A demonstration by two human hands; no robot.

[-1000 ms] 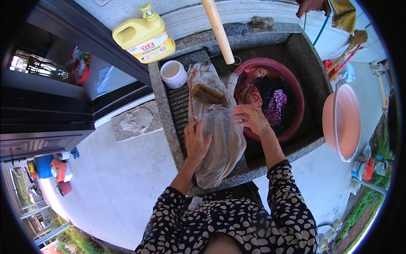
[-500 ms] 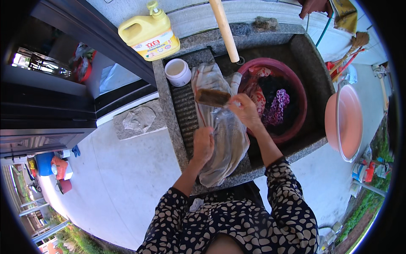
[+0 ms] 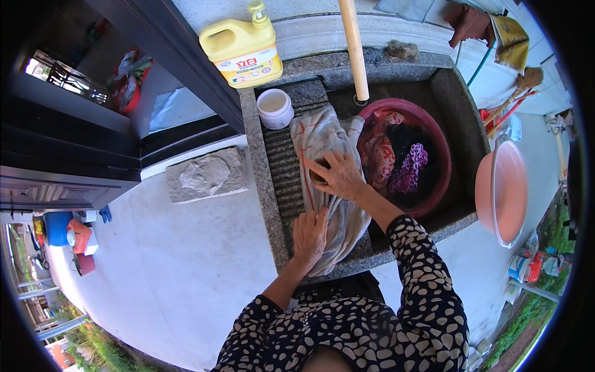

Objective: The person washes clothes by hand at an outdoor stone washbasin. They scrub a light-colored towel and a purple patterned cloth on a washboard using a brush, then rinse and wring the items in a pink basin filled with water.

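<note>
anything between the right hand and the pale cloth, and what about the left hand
Yes: a brown brush, mostly hidden under the fingers of the right hand, sits between that hand and the pale cloth. Nothing visible stands between the left hand and the cloth.

Your right hand (image 3: 339, 177) shifted left: off the brush's end, now over the brush (image 3: 318, 178), mostly covering it. Brush sits lower on the cloth (image 3: 347, 217). Your left hand (image 3: 310, 235) also moved lower, lying flatter.
</note>
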